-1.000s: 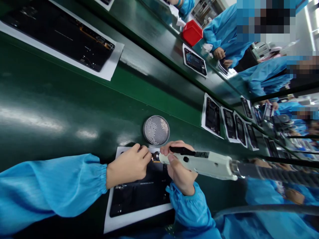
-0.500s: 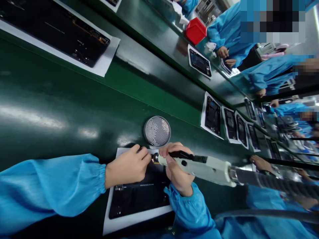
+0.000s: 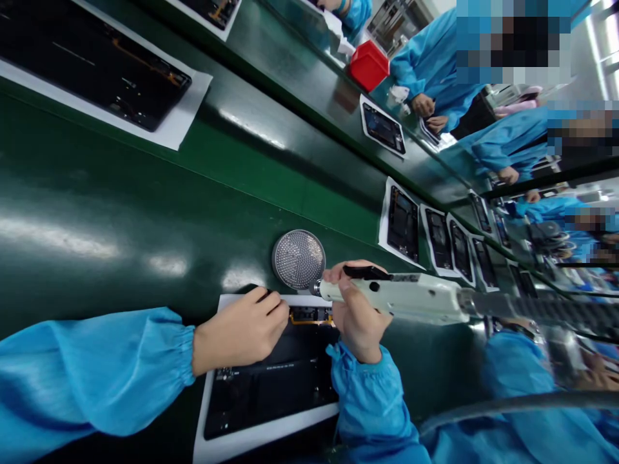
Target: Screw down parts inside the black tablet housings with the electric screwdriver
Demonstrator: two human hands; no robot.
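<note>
My right hand [image 3: 360,316] is wrapped round a white electric screwdriver [image 3: 411,296]. The screwdriver lies almost level, its metal tip over the near edge of a round grey screw tray [image 3: 298,259] with a dimpled face. A dark tablet body [image 3: 275,393] with orange flex cable and small parts along its far edge lies on a white sheet [image 3: 206,412]. My left hand [image 3: 246,325] rests over the tablet's far left part, fingers curled and pressed together. What its fingertips hold, if anything, is hidden; a bit of something black shows behind the knuckles.
Another tablet body [image 3: 106,71] on white paper lies at the upper left. Several more stand in a row along the green bench [image 3: 232,174] to the right. A red bin [image 3: 369,66] and co-workers in blue smocks are across the bench. A grey cable [image 3: 522,405] crosses the lower right.
My right hand has drawn the screwdriver up and right, off the tablet's far edge and over to the screw tray. My left hand stays over the tablet. The whole view has shifted slightly.
</note>
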